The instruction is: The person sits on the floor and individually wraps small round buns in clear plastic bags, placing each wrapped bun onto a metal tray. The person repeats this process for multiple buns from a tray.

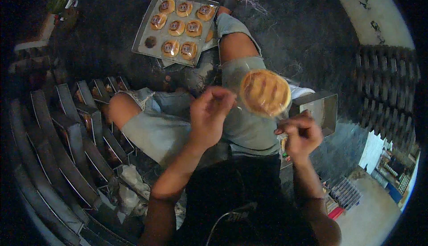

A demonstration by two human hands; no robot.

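A round golden bun [265, 93] with darker stripes across its top is inside a clear plastic bag, in front of me above my thigh. My right hand [303, 135] pinches the bag near the bun's lower right side. On the other side, my left hand [208, 116] is curled, thumb and fingertips together at the bag's left corner. Both hands are somewhat blurred. The thin film between fingers and bun shows only as faint glints.
Ahead, a square metal tray [154, 61] holds several bagged buns with dark printed tops and lies on another tray. Rows of dark metal tins [73, 157] stand at my left. By my right knee is a box-like metal container [329, 112], with plastic crates [344, 193] farther right.
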